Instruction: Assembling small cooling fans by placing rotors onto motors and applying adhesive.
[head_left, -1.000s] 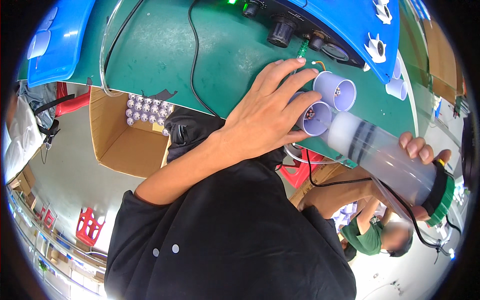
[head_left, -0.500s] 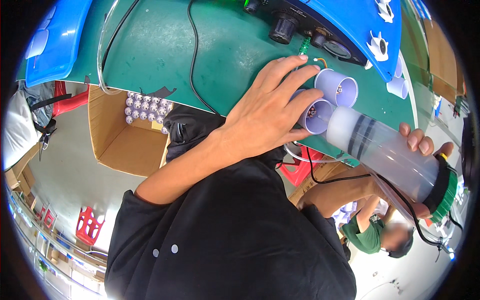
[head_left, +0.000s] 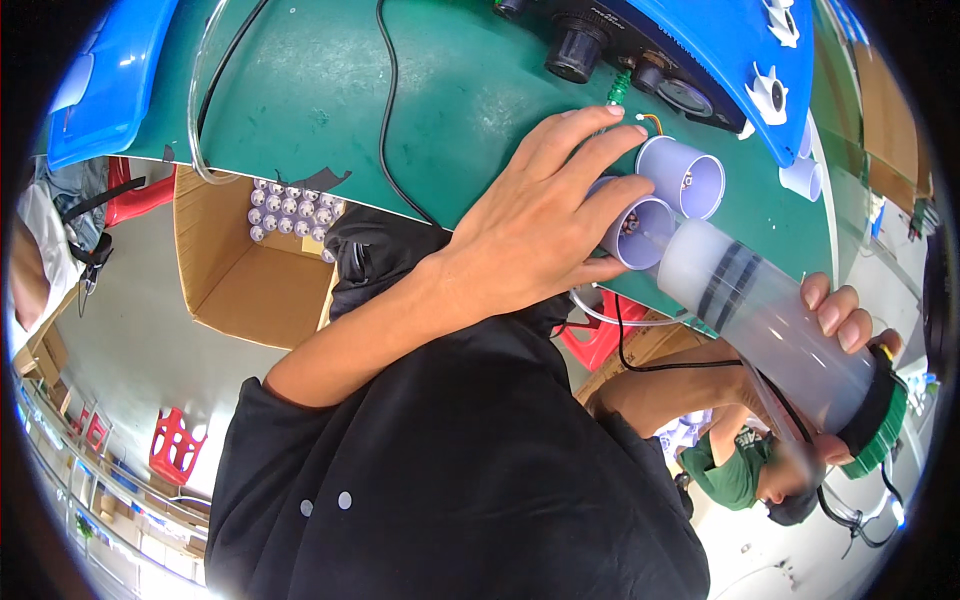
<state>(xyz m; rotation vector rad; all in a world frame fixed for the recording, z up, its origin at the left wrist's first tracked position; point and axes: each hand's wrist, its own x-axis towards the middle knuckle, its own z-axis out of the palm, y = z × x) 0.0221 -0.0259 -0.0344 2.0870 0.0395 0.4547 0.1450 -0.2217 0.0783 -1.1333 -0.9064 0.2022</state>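
My left hand [head_left: 540, 215] is closed around a lavender plastic cup-shaped housing [head_left: 657, 214], whose open end faces right; small parts show inside it. Beside it lies a second lavender housing [head_left: 690, 160], also with a small part inside, and a thin wire with a white connector [head_left: 654, 122] near its top. My right hand [head_left: 838, 312] grips a large translucent dispensing syringe [head_left: 775, 320] with dark bands and a green cap [head_left: 882, 428]. The narrow tip of the syringe reaches into the mouth of the held housing. The right palm is hidden behind the barrel.
A black control box with knobs [head_left: 576, 52] and a blue bin [head_left: 725, 60] stand at the back of the green tabletop [head_left: 300, 90]. Black cables and a clear hose cross it. Below its edge is a cardboard box [head_left: 255, 300] with lavender parts. A person in green [head_left: 735, 465] sits nearby.
The cap end of the syringe has swung slightly down and left with my right hand. Its tip stays at the housing, and my left hand keeps its hold.
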